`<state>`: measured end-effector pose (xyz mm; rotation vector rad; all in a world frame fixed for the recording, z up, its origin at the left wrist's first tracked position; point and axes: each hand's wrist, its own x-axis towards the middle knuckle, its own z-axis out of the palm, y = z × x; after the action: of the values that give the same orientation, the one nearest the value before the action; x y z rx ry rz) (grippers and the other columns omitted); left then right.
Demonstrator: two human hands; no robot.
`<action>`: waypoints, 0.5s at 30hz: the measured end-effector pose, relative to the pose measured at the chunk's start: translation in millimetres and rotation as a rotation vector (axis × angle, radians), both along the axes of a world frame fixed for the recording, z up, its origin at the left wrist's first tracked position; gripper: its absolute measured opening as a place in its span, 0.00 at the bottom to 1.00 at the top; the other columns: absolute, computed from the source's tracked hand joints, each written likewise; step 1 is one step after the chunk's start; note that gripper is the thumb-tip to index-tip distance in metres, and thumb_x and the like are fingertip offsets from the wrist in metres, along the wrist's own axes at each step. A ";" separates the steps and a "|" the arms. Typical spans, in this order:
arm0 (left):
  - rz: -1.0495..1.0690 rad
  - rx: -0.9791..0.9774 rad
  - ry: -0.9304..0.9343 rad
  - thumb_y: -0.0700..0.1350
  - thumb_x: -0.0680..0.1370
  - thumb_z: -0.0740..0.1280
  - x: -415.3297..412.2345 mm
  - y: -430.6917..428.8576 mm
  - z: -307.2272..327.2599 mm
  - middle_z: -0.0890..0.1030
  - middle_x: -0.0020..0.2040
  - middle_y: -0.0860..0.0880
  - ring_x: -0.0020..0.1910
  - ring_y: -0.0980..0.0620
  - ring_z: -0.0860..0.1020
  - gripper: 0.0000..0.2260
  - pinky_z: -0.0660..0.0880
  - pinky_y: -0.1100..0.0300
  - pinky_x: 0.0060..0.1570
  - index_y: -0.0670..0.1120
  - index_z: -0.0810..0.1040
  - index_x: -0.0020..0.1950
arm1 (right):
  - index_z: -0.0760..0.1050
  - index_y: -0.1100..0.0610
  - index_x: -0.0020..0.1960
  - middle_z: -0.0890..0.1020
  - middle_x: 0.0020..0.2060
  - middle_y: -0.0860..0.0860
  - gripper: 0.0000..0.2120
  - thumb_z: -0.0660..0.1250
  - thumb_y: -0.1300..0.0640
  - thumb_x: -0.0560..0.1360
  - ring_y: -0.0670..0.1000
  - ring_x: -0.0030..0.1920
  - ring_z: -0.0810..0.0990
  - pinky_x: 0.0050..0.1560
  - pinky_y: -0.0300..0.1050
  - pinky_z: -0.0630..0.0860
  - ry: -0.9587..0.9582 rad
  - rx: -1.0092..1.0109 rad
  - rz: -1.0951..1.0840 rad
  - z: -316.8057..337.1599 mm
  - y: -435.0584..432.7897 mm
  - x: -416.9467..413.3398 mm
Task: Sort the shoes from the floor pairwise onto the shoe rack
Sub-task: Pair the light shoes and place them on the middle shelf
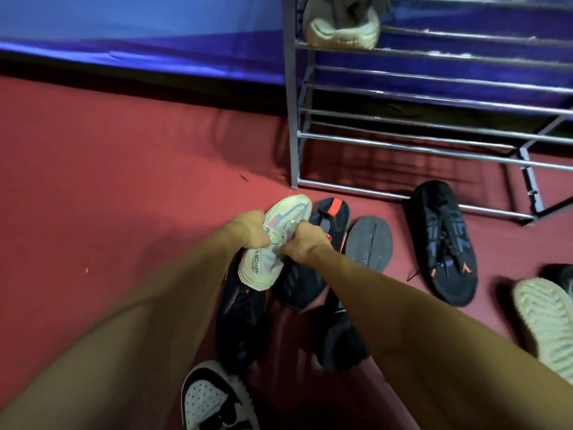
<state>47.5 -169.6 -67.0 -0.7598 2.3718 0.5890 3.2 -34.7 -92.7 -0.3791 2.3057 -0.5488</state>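
Cream mesh sneaker [273, 243] with pink-grey panels, left hand [248, 228] and right hand [305, 242] both clamped on its laces

Ten shoes: one cream [273, 243] in hand, one cream [341, 23] on rack [434, 150], eight on floor [124, 181]. One rack. Two hands.

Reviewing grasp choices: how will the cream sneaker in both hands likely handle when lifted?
The cream sneaker probably feels light; its mesh upper looks soft and may flex. Left hand and right hand grip around the laces, so its heel could sag.
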 end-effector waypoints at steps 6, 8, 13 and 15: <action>0.016 0.072 -0.063 0.40 0.69 0.70 11.5 19.6 17.7 0.80 0.53 0.43 0.49 0.45 0.81 0.19 0.77 0.57 0.42 0.39 0.75 0.60 | 0.70 0.61 0.64 0.79 0.60 0.60 0.18 0.66 0.56 0.77 0.62 0.59 0.78 0.51 0.46 0.73 0.065 -0.063 -0.010 32.5 17.9 -3.5; 0.031 0.083 -0.046 0.41 0.69 0.72 13.9 29.2 28.8 0.79 0.55 0.44 0.50 0.45 0.80 0.22 0.79 0.57 0.44 0.40 0.73 0.62 | 0.73 0.60 0.60 0.81 0.55 0.60 0.15 0.66 0.55 0.76 0.61 0.54 0.80 0.46 0.45 0.74 0.080 -0.094 -0.019 50.5 25.4 -4.7; -0.004 0.130 0.051 0.39 0.66 0.72 4.9 50.7 81.2 0.80 0.48 0.46 0.44 0.48 0.79 0.18 0.75 0.61 0.36 0.41 0.77 0.55 | 0.76 0.59 0.59 0.82 0.55 0.57 0.13 0.66 0.55 0.77 0.59 0.55 0.81 0.44 0.42 0.73 0.140 -0.109 -0.011 101.6 56.8 -5.2; -0.039 0.132 0.080 0.37 0.67 0.71 2.9 64.2 106.7 0.81 0.44 0.46 0.40 0.48 0.79 0.08 0.74 0.62 0.35 0.43 0.79 0.45 | 0.76 0.58 0.60 0.82 0.57 0.56 0.14 0.67 0.55 0.76 0.59 0.57 0.81 0.50 0.44 0.76 0.163 -0.132 -0.057 119.6 74.6 -1.8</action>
<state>50.3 -105.4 39.6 -0.6408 2.3874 0.7641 1.4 39.9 26.9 -0.4367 2.4498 -0.7252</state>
